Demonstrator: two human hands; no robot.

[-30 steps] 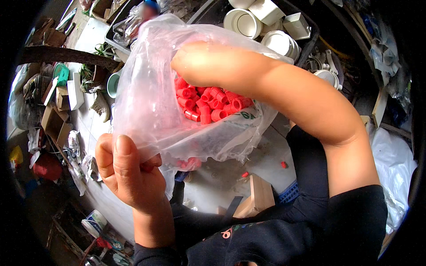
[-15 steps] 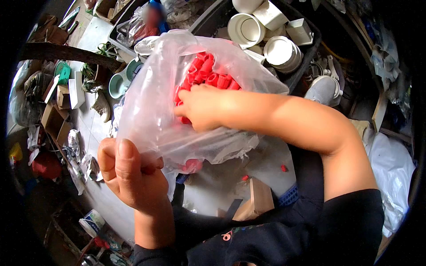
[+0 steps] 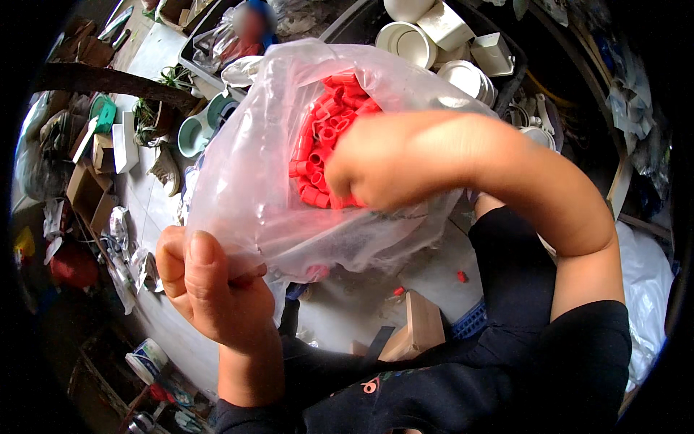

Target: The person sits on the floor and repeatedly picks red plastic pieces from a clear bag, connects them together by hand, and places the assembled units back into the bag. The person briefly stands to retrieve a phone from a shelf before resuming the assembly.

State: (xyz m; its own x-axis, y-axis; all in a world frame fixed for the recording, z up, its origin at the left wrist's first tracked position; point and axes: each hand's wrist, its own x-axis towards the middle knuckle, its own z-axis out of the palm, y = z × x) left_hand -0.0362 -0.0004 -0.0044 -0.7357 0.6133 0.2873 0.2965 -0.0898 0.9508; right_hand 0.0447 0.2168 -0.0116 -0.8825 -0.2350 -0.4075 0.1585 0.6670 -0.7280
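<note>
Left hand (image 3: 217,289): pinching the near-left edge of the translucent plastic bag (image 3: 231,181), thumb up, fingers curling in underneath.
Right hand (image 3: 369,163): reaching into the bag mouth from the right, wrist bending, back of hand facing up, a bit blurred. Fingers are hiding below it, so can't tell if it's gripping a piece.
Red tubular plastic fittings (image 3: 309,145): lying in a jumbled pile inside the bag, showing mostly left of and beyond the right hand; some are showing open ends.
Bag mouth: gaping upward, film creasing toward the left hand.
Loose red pieces (image 3: 461,276): two sitting on the grey floor (image 3: 347,304), apart from each other, nearer the person than the bag.
Wooden block (image 3: 423,322): standing near the person's lap, blue plastic basket (image 3: 470,322) showing just right of it.
Dark bin (image 3: 347,20): sitting beyond the bag, holding white plastic containers (image 3: 408,45).
Pale green cup (image 3: 193,137): resting left of the bag.
White plastic bag (image 3: 647,289): slumping at far right, beside the right sleeve (image 3: 578,354).
</note>
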